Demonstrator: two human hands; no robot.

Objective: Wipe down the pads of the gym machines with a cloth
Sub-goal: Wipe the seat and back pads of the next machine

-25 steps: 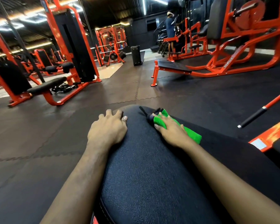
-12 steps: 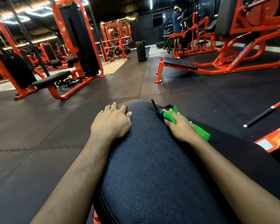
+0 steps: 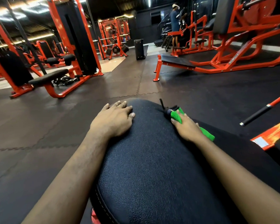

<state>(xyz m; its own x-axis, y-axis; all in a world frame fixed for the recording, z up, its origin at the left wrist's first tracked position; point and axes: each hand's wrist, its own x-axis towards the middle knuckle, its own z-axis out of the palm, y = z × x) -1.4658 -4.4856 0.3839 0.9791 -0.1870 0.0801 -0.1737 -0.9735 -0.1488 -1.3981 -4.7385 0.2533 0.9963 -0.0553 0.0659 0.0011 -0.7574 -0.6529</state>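
While I lean over the pad (image 3: pixel 152 167), a bench (image 3: pixel 48 77) on an orange frame stands far off to my left on the floor (image 3: pixel 39 126). My left hand (image 3: pixel 113 120) lies flat on the pad's far left edge, fingers loose and spread, gripping nothing. The pad is black, grained and rounded, and fills the space between my forearms. On its far right side lies the green cloth (image 3: pixel 207 135), pressed to the pad under my right hand (image 3: pixel 187 126). My fingers are curled over the bunched front of the cloth, with green showing between them and behind my wrist. A dark bit pokes out ahead of my fingertips; I cannot tell what it is.

Further right, a black-gripped bar (image 3: pixel 262 110) slants above the floor. An orange beam (image 3: pixel 275 135) carries a pale label (image 3: pixel 259 141), unreadable. Black lettering on the big machine (image 3: pixel 233 59) at the back right is too blurred to read.
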